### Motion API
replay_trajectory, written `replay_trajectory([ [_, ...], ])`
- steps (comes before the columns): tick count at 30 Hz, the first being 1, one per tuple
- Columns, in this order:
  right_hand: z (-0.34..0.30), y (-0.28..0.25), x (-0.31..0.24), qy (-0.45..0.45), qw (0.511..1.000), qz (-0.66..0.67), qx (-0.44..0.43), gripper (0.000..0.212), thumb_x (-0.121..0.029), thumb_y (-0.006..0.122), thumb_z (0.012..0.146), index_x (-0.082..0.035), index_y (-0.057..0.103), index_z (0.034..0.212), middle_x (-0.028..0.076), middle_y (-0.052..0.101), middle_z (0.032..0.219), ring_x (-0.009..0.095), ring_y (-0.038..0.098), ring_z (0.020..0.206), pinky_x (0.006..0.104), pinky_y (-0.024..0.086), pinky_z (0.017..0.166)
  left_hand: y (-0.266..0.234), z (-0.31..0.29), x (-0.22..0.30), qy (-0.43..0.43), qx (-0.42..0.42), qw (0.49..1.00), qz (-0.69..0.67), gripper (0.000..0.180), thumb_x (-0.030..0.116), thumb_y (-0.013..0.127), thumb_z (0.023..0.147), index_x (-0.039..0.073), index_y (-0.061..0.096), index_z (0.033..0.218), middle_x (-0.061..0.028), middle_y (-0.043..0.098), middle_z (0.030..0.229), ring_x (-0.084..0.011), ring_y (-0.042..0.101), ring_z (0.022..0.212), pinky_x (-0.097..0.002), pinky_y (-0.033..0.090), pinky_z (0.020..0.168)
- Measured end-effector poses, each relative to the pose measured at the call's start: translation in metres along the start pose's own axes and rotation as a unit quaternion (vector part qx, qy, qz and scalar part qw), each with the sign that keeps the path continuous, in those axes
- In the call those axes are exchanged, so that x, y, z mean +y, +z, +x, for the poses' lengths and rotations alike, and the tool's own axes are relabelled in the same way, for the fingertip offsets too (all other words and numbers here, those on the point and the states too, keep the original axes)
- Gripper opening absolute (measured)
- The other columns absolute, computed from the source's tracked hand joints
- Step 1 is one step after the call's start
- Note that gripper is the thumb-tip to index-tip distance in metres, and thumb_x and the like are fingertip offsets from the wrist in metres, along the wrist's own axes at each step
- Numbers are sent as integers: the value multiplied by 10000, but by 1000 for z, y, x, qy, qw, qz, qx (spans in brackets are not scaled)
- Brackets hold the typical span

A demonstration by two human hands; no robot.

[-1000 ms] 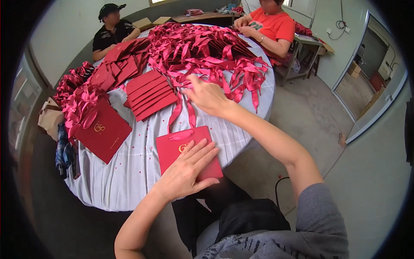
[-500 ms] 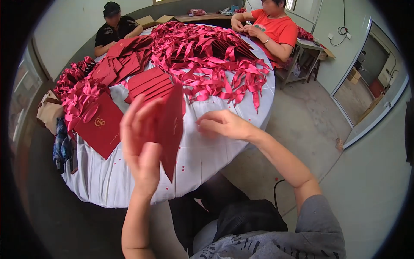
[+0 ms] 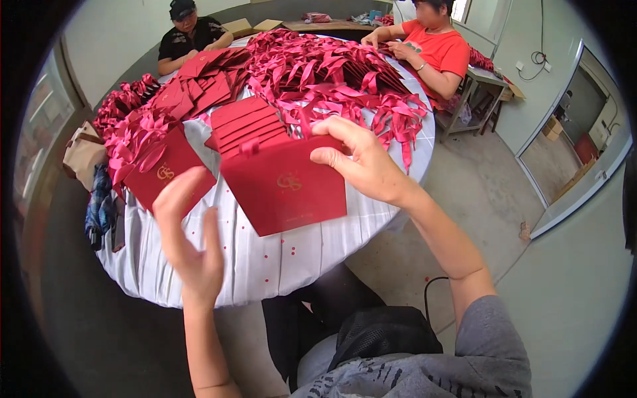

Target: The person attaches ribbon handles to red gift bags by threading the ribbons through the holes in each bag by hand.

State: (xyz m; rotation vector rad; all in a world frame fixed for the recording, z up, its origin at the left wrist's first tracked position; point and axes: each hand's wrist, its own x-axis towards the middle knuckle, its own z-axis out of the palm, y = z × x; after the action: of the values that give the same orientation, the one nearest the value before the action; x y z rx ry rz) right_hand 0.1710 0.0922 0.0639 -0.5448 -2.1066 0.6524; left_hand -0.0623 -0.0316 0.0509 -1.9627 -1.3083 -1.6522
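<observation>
My right hand (image 3: 363,159) pinches the top right corner of a dark red paper gift bag (image 3: 282,189) with a gold emblem, held above the table with its broad face toward me. Bits of pink ribbon show at the bag's top edge. To the bag's left, my left hand (image 3: 189,242) is open, thumb and fingers apart, with nothing in it. Just behind the held bag lies an overlapping row of red bags (image 3: 245,123). Another red bag with the same emblem (image 3: 169,174) lies left of it, partly behind my left fingertips.
A round table with a white cloth (image 3: 259,265) carries a large heap of ribbon-handled bags (image 3: 318,69) and a pile of flat red bags (image 3: 206,83). Two people sit across it, one in black (image 3: 189,36), one in red (image 3: 441,50). A beige bag (image 3: 85,152) hangs at the left edge.
The bag has turned from edge-on to broad face toward me. My right hand has taken hold of its top corner; my left hand has let go and moved left and down.
</observation>
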Motion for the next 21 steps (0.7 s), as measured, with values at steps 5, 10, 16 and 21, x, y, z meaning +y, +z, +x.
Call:
replay_trajectory([
  [5, 3, 7, -11, -39, 997, -47, -38, 278, -111, 648, 855, 35, 530, 1060, 114, 553, 1022, 195, 553, 915, 302, 450, 816, 16, 7, 4, 105, -65, 982, 144, 369, -60, 629, 746, 46, 622, 1100, -102, 599, 1039, -289, 525, 969, -371, 436, 843],
  [10, -3, 10, -16, -27, 999, -39, 6, 394, -77, 670, 822, -19, 493, 1168, 86, 541, 1074, 171, 542, 946, 307, 458, 807, 25, 16, 7, 96, -67, 985, 130, 348, -48, 640, 743, 63, 642, 1073, -93, 577, 977, -282, 517, 899, -378, 441, 791],
  [16, -10, 23, -13, -109, 990, -88, 26, 351, -33, 634, 805, -93, 557, 1142, 154, 477, 1107, 331, 523, 1019, 380, 451, 867, 31, 20, 14, 69, -83, 981, 160, 273, -16, 648, 732, 62, 605, 990, -98, 549, 979, -284, 499, 940, -390, 385, 847],
  [21, -14, 33, -14, -114, 990, -50, 58, 208, -78, 681, 791, -29, 550, 945, 160, 451, 1033, 312, 532, 928, 364, 447, 796, 21, 25, 38, 89, -145, 954, 246, 188, 19, 641, 733, 79, 573, 898, -51, 578, 882, -242, 498, 870, -368, 345, 805],
])
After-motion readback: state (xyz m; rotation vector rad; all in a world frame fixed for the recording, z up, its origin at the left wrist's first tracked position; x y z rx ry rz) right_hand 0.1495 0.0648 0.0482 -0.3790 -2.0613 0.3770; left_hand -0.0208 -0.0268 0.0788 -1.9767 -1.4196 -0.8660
